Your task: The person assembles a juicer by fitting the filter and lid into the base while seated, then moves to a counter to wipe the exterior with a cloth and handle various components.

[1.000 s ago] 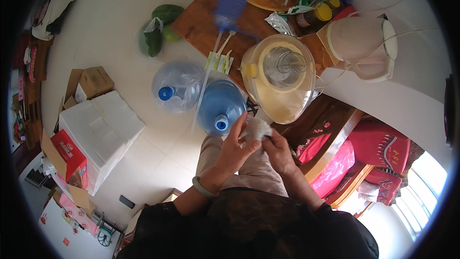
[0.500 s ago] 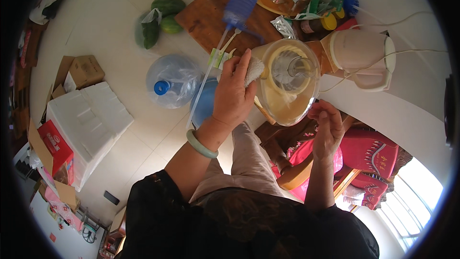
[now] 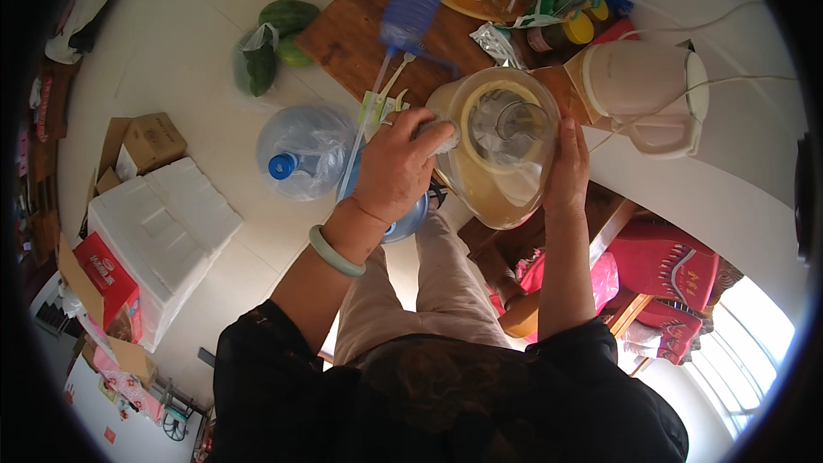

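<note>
In my left hand (image 3: 396,163), a crumpled greyish-white cloth (image 3: 447,136) is pinched between the fingers and presses against the left side of a clear plastic vessel. This vessel (image 3: 506,197) is rounded and tapers toward me, with a yellowish ring and a clear round fitting inside; its exact kind I cannot make out. On its opposite side, my right hand (image 3: 567,163) grips the wall, the fingers partly hidden behind it. A pale green bangle (image 3: 334,253) circles my left wrist.
A brown wooden table (image 3: 343,43) carries a blue hand pump (image 3: 411,13), a tray of glasses (image 3: 471,4), jars (image 3: 566,32) and a beige kettle (image 3: 643,90) with a cord. Below stand a water bottle (image 3: 321,154), watermelons (image 3: 290,15) and a white foam box (image 3: 171,227).
My right hand has come up from below the vessel and taken hold of its right side. My left hand with the cloth has shifted slightly left and down.
</note>
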